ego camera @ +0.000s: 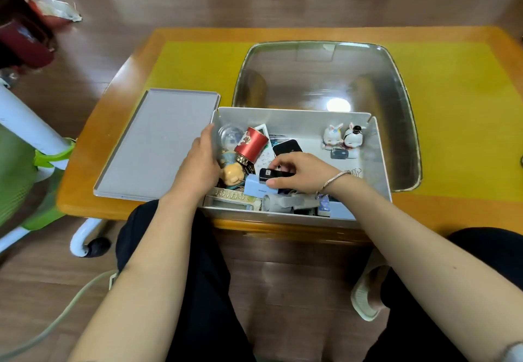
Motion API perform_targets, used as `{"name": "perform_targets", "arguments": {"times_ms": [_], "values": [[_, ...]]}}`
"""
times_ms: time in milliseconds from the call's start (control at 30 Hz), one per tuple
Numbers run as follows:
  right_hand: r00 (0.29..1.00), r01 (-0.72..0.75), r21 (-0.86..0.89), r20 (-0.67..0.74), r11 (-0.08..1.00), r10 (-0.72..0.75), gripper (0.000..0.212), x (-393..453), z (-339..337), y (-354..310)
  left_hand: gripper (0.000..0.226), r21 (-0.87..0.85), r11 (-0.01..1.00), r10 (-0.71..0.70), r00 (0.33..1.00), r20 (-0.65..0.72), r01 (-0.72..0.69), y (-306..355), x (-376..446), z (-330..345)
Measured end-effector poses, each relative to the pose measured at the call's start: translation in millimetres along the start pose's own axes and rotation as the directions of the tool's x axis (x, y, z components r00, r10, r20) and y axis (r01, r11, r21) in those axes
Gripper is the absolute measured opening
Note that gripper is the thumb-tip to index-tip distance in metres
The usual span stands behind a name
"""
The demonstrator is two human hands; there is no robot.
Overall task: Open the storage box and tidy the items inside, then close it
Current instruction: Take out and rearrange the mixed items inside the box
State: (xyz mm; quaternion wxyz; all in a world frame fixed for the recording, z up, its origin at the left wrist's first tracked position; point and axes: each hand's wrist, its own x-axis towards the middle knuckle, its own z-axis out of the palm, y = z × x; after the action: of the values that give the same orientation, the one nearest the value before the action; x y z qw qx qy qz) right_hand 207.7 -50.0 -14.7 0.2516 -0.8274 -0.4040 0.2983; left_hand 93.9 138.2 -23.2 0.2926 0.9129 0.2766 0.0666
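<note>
The white storage box stands open on the table, full of small items. Its grey lid lies flat to the left of it. My left hand grips the box's left wall, fingers hidden inside. My right hand reaches into the middle and pinches a small black box above a light blue box. A red tin lies tilted at the left, next to a tan figurine. Two white rabbit figurines stand in the far right corner. A black phone lies behind my right hand.
A large clear plastic tray sits behind and to the right of the box on the yellow table mat. A green and white chair stands at the left. My knees are under the table's front edge.
</note>
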Motion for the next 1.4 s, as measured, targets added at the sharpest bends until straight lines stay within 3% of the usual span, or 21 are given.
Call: {"name": "perform_targets", "arguments": {"times_ms": [133, 333, 433, 567, 700, 800, 933, 1133, 1233, 1300, 1400], "values": [[0.997, 0.048, -0.047, 0.061, 0.998, -0.045, 0.035, -10, -15, 3, 0.064, -0.018, 1.0, -0.01, 0.998, -0.062, 0.009, -8, 3, 0], [0.998, 0.044, -0.095, -0.047, 0.994, -0.049, 0.04, -4, -7, -25, 0.039, -0.033, 0.998, -0.05, 0.985, -0.166, 0.045, -15, 4, -5], [0.987, 0.064, -0.258, -0.129, 0.964, -0.1, 0.026, 12, 21, -47, 0.033, -0.099, 0.995, -0.056, 0.968, -0.244, 0.033, -14, 5, -7], [0.973, 0.038, -0.533, -0.174, 0.845, -0.154, 0.035, 35, 51, -67, 0.028, -0.138, 0.99, -0.058, 0.959, -0.279, 0.02, -11, 5, -9], [0.981, -0.052, -0.564, -0.183, 0.824, -0.064, 0.039, 51, 65, -74, 0.027, -0.202, 0.979, -0.089, 0.966, -0.242, 0.04, -14, 7, -12], [0.977, -0.05, -0.502, -0.203, 0.863, -0.062, 0.034, 53, 64, -76, 0.027, -0.244, 0.969, -0.108, 0.967, -0.231, 0.05, -15, 9, -12], [0.973, -0.037, -0.168, -0.231, 0.985, -0.003, 0.019, 44, 53, -71, 0.026, -0.279, 0.959, -0.119, 0.965, -0.232, 0.052, -17, 9, -11], [0.955, 0.08, 0.14, -0.293, 0.987, -0.036, 0.024, 21, 40, -66, 0.024, -0.286, 0.957, -0.123, 0.963, -0.239, 0.051, -17, 8, -10], [0.935, 0.138, 0.207, -0.35, 0.968, -0.058, 0.022, 8, 33, -61, 0.021, -0.165, 0.984, 0.003, 0.921, -0.389, -0.073, -11, 5, -14], [0.925, 0.176, 0.217, -0.37, 0.96, -0.086, 0.022, 0, 27, -59, 0.024, -0.202, 0.962, 0.081, 0.899, -0.43, -0.183, -2, 0, -16], [0.903, 0.236, 0.188, -0.405, 0.953, -0.144, 0.025, -9, 16, -53, 0.034, -0.437, 0.882, 0.104, 0.977, -0.184, -0.176, 15, -8, -16]]}}
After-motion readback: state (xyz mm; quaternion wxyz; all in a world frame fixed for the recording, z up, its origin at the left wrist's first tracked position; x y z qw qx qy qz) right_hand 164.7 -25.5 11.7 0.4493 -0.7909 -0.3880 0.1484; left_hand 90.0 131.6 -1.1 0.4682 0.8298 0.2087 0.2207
